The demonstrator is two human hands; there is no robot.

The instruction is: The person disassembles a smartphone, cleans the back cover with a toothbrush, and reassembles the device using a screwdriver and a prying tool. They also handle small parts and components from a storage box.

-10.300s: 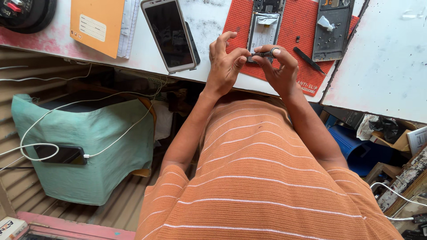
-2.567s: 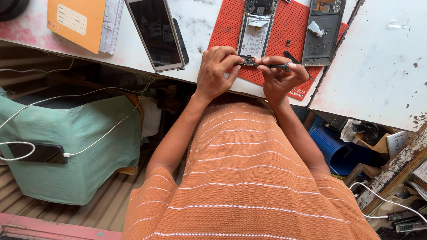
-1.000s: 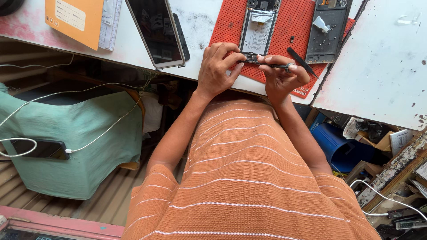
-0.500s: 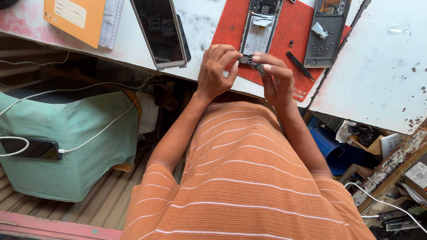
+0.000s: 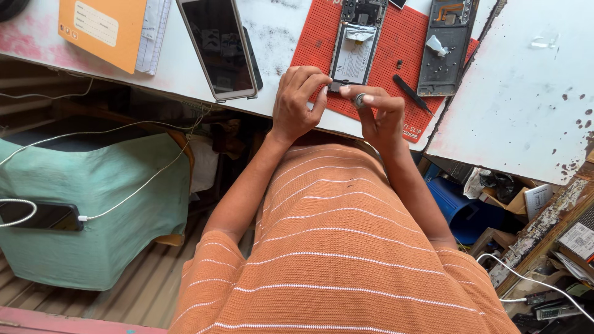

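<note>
At the bench edge: both hands met above the near border of the red mat, close to the person's chest.
Left hand: the left hand was curled, thumb and fingertips pinching a small dark part; the part sat at the bottom end of the opened phone.
Right hand: the right hand had its fingers bent inward and pinched together round a small grey piece; what the piece was could not be told.
Small parts: the two lay just beside each other, held over the mat's lower edge between the hands.
Opened phone: it lay on the mat with its back off, a pale battery showing, the lower end touching or nearly touching the left fingertips.
Second shell: a grey phone back frame lay on the right part of the mat, apart from the hands.
Black tool: a thin black stick lay slanted on the mat between the two phone bodies, near the right hand.
Dark-screened phone: a phone with a dark screen lay face up on the white bench, left of the mat.
Orange booklet: an orange booklet rested at the far left of the bench.
Below the bench: another phone lay on a green cloth-covered box with a white cable plugged in.
</note>
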